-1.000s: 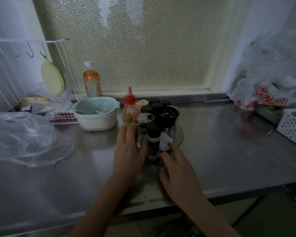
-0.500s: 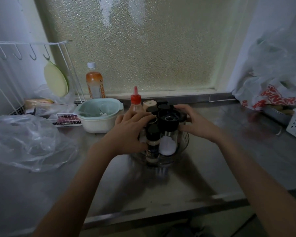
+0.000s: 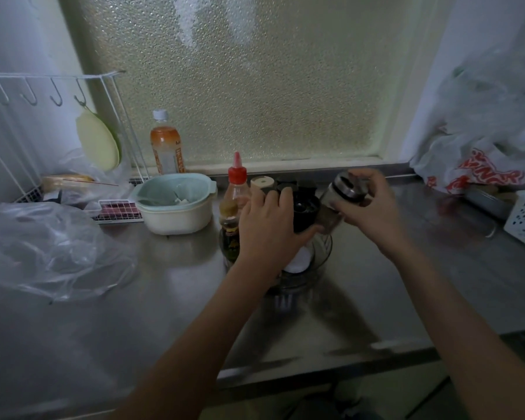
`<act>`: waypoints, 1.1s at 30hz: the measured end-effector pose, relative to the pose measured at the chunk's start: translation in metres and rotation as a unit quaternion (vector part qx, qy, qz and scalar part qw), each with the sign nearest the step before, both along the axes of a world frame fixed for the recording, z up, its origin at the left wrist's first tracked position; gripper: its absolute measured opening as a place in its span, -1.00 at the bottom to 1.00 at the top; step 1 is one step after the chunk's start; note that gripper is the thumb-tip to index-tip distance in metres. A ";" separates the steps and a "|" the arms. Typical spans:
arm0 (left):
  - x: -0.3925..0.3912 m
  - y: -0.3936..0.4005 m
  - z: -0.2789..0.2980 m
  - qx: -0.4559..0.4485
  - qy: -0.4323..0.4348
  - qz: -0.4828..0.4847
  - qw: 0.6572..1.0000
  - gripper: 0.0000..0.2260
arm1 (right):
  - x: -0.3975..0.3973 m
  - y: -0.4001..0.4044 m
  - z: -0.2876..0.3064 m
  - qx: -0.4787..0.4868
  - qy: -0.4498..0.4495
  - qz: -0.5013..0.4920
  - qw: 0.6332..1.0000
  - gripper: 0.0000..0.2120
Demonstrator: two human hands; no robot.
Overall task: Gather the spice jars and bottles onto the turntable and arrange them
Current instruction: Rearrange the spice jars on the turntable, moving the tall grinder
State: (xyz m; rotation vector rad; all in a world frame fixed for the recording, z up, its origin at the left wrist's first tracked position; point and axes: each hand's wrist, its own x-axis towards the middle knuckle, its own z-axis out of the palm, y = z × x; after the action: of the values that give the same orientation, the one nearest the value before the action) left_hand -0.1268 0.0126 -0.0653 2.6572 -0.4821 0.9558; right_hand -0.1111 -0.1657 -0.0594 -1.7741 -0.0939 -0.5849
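Stainless counter (image 3: 406,286): runs the full width below a frosted window (image 3: 255,80).
Clear plastic bag (image 3: 43,247): crumpled, lying on the counter at far left.
White wire rack (image 3: 22,95): against the left wall, hooks along its top rail.
Pale green bowl (image 3: 176,204): on the counter just left of the turntable.
Turntable (image 3: 323,253): clear-walled, mid-counter, crowded with upright jars and bottles; largely hidden behind the left forearm.
Orange drink bottle (image 3: 165,144): white cap, upright on the sill, apart from the turntable.
Red-capped sauce bottle (image 3: 234,204): upright at the turntable's left edge.
Left hand (image 3: 269,225): fingers curled over the dark-lidded jars (image 3: 305,207), apparently steadying them; the grip itself is hidden.
Right hand (image 3: 373,207): closed around a glass shaker (image 3: 338,195) with a metal top, held tilted in the air just right of the cluster.
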 end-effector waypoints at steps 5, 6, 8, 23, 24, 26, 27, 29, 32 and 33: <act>-0.001 -0.002 -0.001 0.061 -0.048 0.014 0.997 -0.40 | -0.009 -0.012 -0.002 -0.019 0.021 0.024 0.999 -0.49; -0.001 -0.002 -0.002 0.067 -0.062 0.007 0.996 -0.39 | -0.010 -0.013 -0.003 -0.018 0.022 0.027 0.999 -0.49; -0.004 -0.002 -0.004 0.065 -0.085 -0.014 0.994 -0.38 | -0.013 -0.011 -0.006 -0.018 0.020 0.029 0.999 -0.51; -0.014 0.051 0.051 -0.292 -0.076 -0.078 0.950 -0.42 | -0.031 0.010 -0.010 0.011 0.013 0.066 0.998 -0.46; -0.014 0.057 0.060 -0.302 -0.087 -0.072 0.946 -0.43 | -0.032 0.016 -0.012 0.006 0.019 0.083 0.996 -0.45; -0.014 0.066 0.074 -0.302 -0.107 -0.064 0.945 -0.44 | -0.033 0.030 -0.018 -0.020 0.035 0.117 0.992 -0.43; -0.015 0.069 0.077 -0.294 -0.112 -0.061 0.947 -0.44 | -0.033 0.036 -0.021 -0.037 0.040 0.131 0.990 -0.42; -0.017 0.072 0.078 -0.278 -0.111 -0.064 0.952 -0.43 | -0.033 0.046 -0.027 -0.064 0.042 0.148 0.986 -0.43; -0.022 0.071 0.076 -0.278 -0.101 -0.083 0.952 -0.40 | -0.035 0.054 -0.027 -0.105 0.036 0.161 0.981 -0.43; -0.023 0.069 0.076 -0.272 -0.099 -0.084 0.954 -0.40 | -0.036 0.055 -0.024 -0.119 0.034 0.171 0.977 -0.43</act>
State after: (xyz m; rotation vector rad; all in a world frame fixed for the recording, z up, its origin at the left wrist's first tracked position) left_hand -0.1502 0.0811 0.0104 2.0106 -0.4054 1.1173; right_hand -0.1476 -0.1106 -0.0839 -1.9502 -0.4297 -0.2711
